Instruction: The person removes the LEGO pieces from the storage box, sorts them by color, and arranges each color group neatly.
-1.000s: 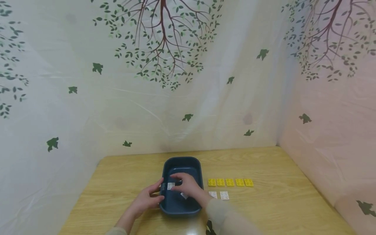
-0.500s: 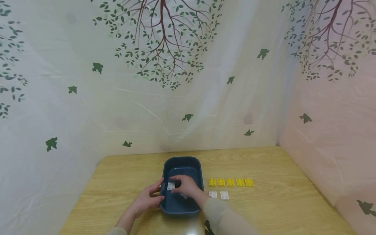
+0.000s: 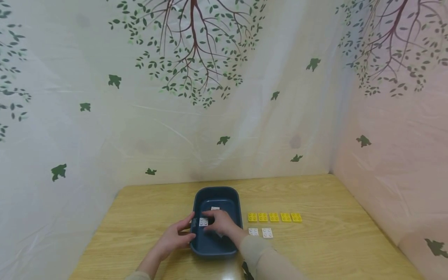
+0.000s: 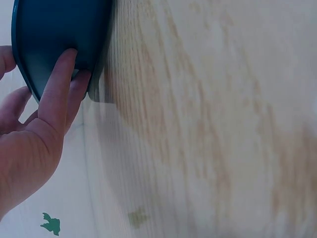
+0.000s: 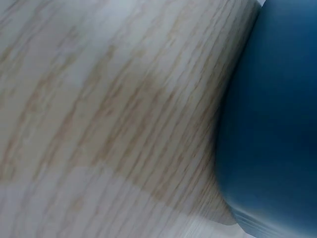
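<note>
Our right hand (image 3: 224, 223) has thumb and forefinger apart, the white brick (image 3: 203, 222) near their tips (probably light, stiff; we'd pinch its sides); our left hand (image 3: 172, 236), fingers straight, touches the tray (image 3: 214, 248).

"What's the left hand (image 4: 37, 139) doing?"
"Touching the dark blue tub (image 4: 59, 29). Two fingers (image 4: 57, 94) lie along its outer wall, and more fingertips show by its left edge."
"And the counter (image 4: 208, 114)?"
"Right of the tub, its wood grain a bit soft, with a shadow just beside the tub."
"Below the tub?"
"A pale sheet (image 4: 74, 188) with a green mark (image 4: 51, 224); further right, a fainter green smudge (image 4: 138, 217), too blurred to make out."
</note>
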Demonstrator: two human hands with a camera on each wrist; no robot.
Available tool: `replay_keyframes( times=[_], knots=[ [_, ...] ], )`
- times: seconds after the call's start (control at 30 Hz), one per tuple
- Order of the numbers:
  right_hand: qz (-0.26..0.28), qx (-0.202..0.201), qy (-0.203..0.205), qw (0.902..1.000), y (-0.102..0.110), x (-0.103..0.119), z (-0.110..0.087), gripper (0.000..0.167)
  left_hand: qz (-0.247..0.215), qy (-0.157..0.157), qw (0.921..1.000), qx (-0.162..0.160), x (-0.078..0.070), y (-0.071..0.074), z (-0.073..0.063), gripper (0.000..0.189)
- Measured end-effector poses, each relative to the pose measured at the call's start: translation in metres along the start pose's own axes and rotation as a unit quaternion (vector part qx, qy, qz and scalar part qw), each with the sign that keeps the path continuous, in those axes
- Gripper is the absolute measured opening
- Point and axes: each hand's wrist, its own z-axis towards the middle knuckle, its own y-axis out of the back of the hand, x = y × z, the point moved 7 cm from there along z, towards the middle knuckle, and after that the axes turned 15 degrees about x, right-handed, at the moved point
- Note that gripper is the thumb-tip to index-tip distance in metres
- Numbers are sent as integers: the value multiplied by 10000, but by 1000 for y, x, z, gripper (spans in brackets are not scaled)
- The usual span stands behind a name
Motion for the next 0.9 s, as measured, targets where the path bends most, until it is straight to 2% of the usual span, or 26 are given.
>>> replay_keyframes(
  times=[0.4,0.77,0.9],
  knots=[
    [213,41,-298,9993,0,-3,4,51,-30,-56,10000,28,-1,1,0,73],
    [516,-80,-659,9965,2,-7,8,38,-1,-55,10000,74,-2,1,0,74],
    [431,-86,-625,9971,3,-7,10,35,-43,-95,9999,123,-2,1,0,74]
  ],
)
